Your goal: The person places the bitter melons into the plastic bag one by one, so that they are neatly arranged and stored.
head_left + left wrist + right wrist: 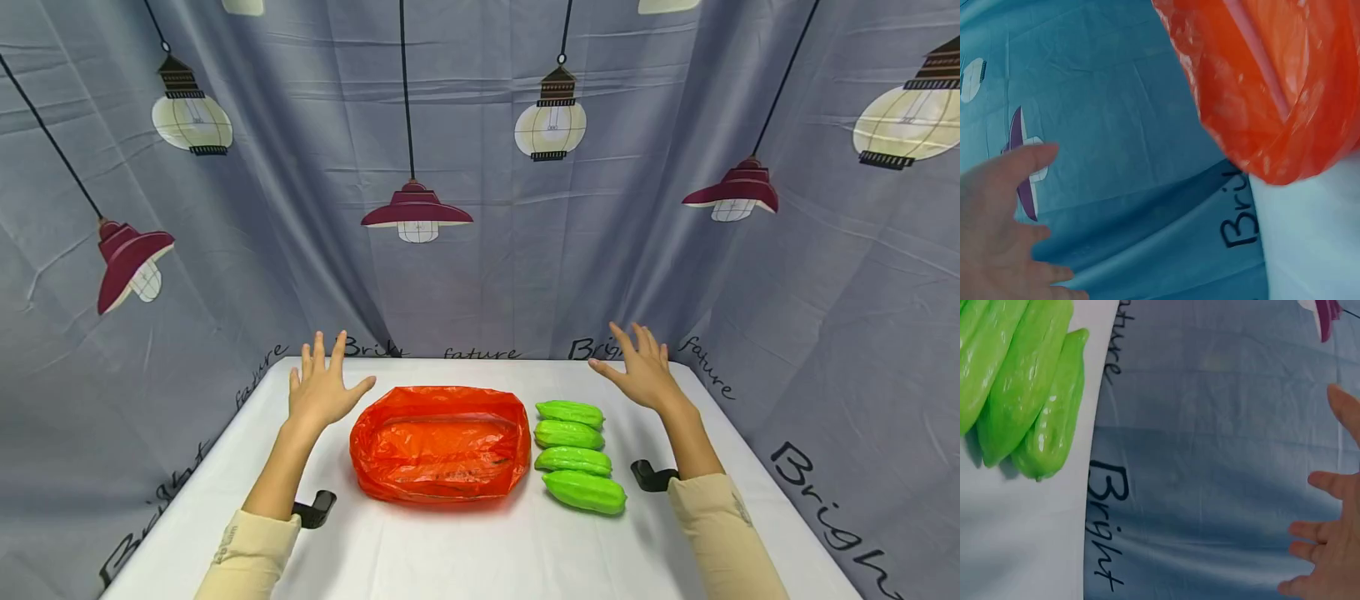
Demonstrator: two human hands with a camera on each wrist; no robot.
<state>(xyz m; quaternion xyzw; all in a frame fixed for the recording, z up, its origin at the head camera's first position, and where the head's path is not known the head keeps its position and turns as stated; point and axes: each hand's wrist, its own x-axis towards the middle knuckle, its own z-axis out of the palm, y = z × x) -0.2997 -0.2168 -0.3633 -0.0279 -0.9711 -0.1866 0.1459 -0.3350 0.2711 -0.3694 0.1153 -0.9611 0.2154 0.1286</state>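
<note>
- Head view: an orange-red bag sits mid-bench, its mouth gaping upward, no gourd visible inside. Four green gourds lie in a row just beside it, on the right. Left grip and right grip are raised either side, fingers spread, holding nothing.
- Left wrist view: the left grip's fingers are apart and empty, clear of the bag; a curtain fills the background.
- Right wrist view: the right grip is likewise empty and spread, well apart from the gourds.
- Progress, as a judgement: nothing looks done; the handling of bag and gourds seems all left to do.
</note>
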